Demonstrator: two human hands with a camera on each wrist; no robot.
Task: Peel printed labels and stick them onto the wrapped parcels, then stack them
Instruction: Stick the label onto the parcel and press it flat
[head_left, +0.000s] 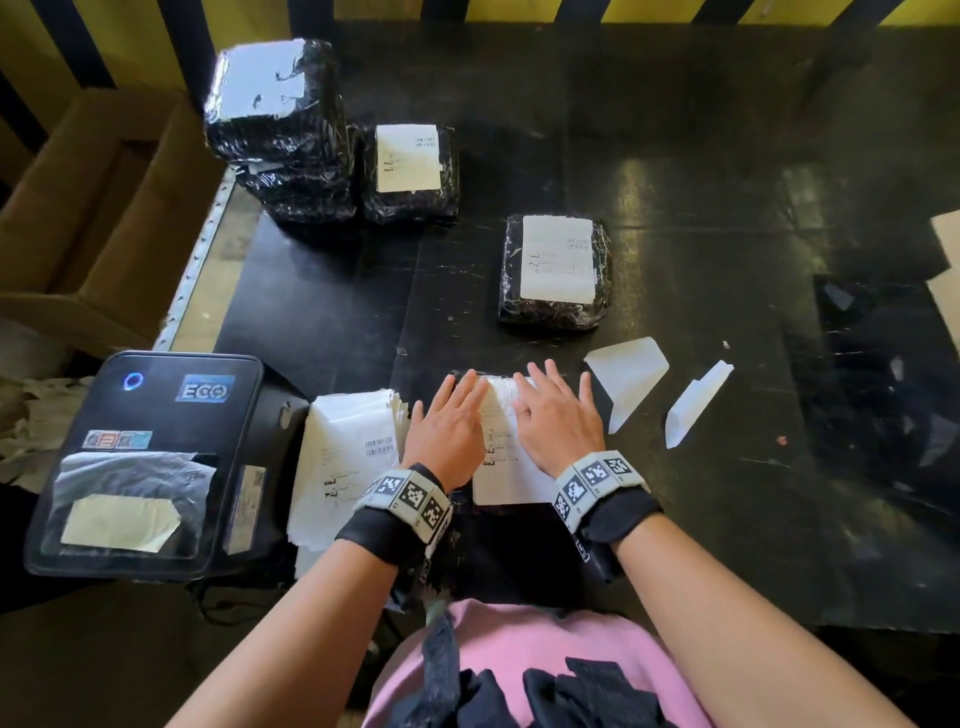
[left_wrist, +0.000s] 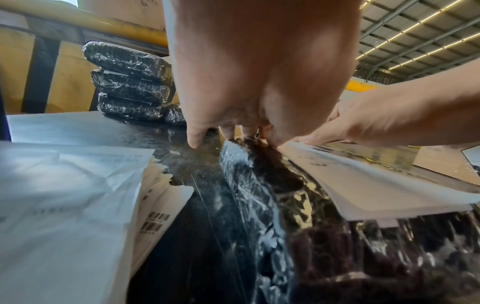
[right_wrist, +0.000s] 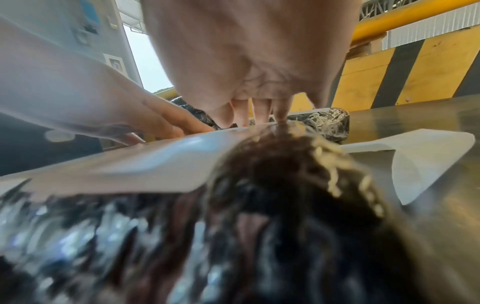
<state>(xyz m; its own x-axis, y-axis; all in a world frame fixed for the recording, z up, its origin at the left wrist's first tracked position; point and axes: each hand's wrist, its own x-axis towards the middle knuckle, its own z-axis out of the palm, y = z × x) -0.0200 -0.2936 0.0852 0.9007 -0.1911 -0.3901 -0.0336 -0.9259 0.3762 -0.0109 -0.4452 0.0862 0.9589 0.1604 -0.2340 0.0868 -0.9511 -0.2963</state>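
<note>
Two flat palms work one parcel (head_left: 511, 540) at the counter's (head_left: 701, 171) near edge. Left hand (head_left: 448, 426), fingers straight, pins the label's (head_left: 506, 457) left side; right hand (head_left: 558, 421), fingers spread, presses the right. I'd smooth outward from the centre (its near edge looks lifted), before adding it to the stack (head_left: 280, 130).
</note>
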